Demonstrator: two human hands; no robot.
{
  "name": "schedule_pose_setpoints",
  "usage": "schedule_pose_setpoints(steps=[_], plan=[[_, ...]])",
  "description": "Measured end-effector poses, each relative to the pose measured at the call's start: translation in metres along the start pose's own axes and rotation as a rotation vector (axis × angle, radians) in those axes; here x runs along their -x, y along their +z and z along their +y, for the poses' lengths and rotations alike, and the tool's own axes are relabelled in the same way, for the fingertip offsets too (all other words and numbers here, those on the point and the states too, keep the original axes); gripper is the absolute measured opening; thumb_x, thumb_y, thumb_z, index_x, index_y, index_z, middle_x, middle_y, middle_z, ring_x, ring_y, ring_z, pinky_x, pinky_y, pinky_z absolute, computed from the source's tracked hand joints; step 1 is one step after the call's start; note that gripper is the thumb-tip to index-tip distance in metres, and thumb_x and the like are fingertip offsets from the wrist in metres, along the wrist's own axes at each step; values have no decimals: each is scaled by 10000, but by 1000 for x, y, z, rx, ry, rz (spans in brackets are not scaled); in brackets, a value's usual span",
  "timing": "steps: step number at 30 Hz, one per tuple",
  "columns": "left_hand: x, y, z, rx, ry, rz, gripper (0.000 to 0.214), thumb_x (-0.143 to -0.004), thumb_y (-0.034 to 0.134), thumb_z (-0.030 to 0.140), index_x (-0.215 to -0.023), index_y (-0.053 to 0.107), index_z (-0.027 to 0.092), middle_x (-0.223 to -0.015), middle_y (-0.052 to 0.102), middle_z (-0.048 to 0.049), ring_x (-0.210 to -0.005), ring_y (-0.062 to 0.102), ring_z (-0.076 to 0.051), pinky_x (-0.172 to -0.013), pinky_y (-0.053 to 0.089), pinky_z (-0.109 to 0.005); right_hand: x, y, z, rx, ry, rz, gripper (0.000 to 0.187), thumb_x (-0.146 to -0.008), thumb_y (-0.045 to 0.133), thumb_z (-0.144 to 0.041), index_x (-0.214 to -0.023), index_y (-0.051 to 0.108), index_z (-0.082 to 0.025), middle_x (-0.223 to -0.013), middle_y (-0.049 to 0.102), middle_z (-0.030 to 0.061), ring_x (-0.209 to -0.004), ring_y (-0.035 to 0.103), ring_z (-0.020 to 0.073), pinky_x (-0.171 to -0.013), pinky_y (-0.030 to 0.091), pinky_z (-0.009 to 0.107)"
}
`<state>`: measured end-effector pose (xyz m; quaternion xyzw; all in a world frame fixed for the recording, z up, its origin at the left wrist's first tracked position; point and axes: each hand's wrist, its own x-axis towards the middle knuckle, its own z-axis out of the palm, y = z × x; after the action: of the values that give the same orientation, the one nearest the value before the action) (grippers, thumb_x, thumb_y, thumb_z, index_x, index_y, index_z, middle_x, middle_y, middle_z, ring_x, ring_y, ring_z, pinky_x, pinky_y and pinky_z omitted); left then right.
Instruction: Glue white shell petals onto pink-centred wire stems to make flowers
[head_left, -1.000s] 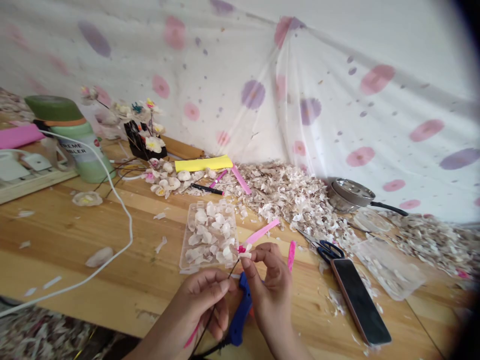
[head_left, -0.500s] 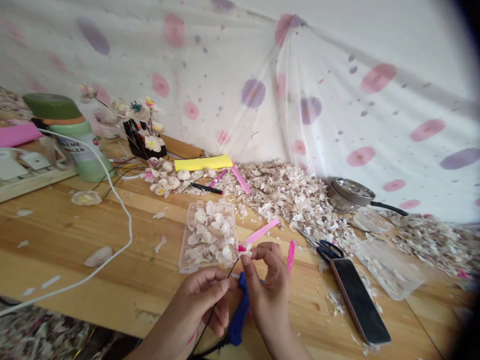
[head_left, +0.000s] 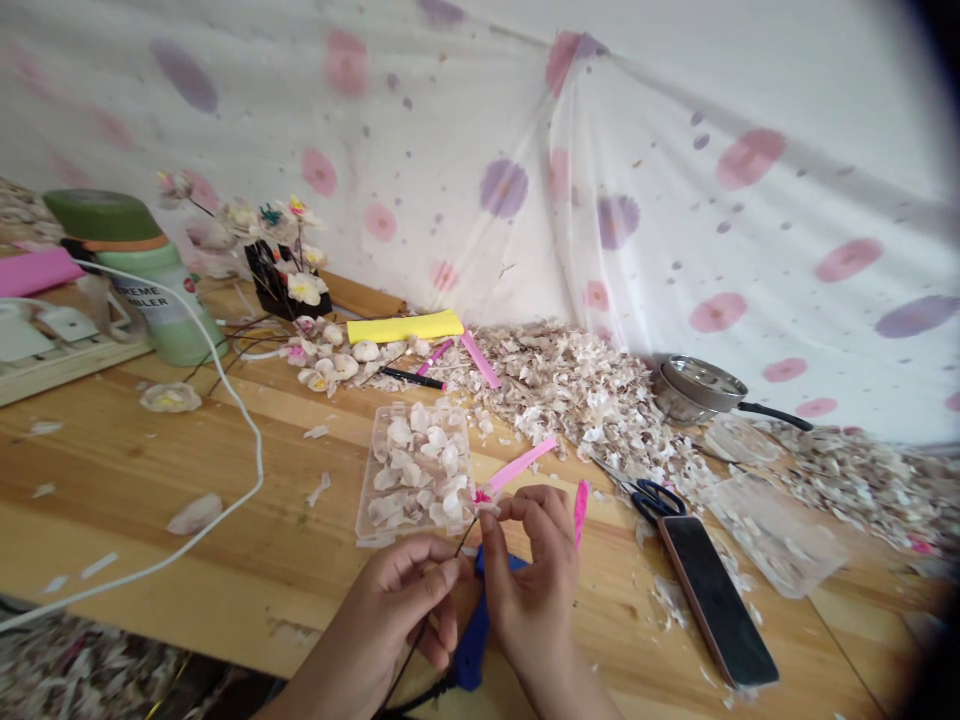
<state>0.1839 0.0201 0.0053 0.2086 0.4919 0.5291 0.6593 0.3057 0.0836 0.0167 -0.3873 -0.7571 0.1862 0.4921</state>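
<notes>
My left hand (head_left: 409,605) pinches a thin dark wire stem (head_left: 459,545) near the table's front edge. At the top of the stem sits a small flower head (head_left: 486,500) with a pink centre and a white petal, and my right hand (head_left: 529,565) pinches it with thumb and forefinger. A blue glue gun (head_left: 474,640) lies on the table under both hands. Just beyond the hands is a clear plastic tray (head_left: 367,505) holding several white petals.
A phone (head_left: 716,600) and black-handled scissors (head_left: 654,498) lie to the right. A heap of pale shavings (head_left: 577,385), a metal pan (head_left: 694,385), pink strips (head_left: 523,462), a yellow sheet (head_left: 405,326), a green tumbler (head_left: 150,275), a white cable (head_left: 225,400) and finished flowers (head_left: 289,250) crowd the wooden table (head_left: 150,470).
Both hands stay almost in place, with the right fingers shifting slightly on the flower head. The view has drifted a little.
</notes>
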Motion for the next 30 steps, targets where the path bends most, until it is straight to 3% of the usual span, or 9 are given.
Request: schedule_pose_setpoints(steps=[12, 21, 25, 30], plan=[[-1, 0, -2, -70, 62, 13, 441, -655, 747, 562, -804, 676, 153, -461, 585, 19, -407, 534, -112, -396, 421, -197, 1, 1, 4, -49, 43, -5, 72, -848, 588, -152, -798, 589, -203, -791, 558, 17, -798, 492, 207, -711, 369, 343], [-1, 5, -1, -233, 289, 62, 311, -705, 723, 496, -744, 711, 187, -563, 621, -22, -421, 570, -147, -393, 474, -238, 2, 2, 3, -103, 100, 17, 100, -860, 592, -187, -767, 576, -220, -777, 564, 5, -783, 506, 205, -706, 368, 328], [-2, 5, -7, -274, 394, 89, 237, -752, 697, 442, -744, 721, 207, -767, 658, -54, -457, 599, -151, -396, 496, -252, 3, 4, 4, -193, 171, 13, 106, -869, 599, -241, -769, 567, -227, -793, 565, 0, -793, 516, 199, -715, 379, 317], [-2, 2, -11, -258, 383, 95, 206, -774, 689, 424, -793, 715, 221, -828, 657, -49, -487, 615, -149, -414, 506, -248, 7, 8, 8, -434, 342, -68, 191, -876, 588, -360, -754, 557, -216, -806, 578, 14, -825, 541, 207, -736, 405, 325]])
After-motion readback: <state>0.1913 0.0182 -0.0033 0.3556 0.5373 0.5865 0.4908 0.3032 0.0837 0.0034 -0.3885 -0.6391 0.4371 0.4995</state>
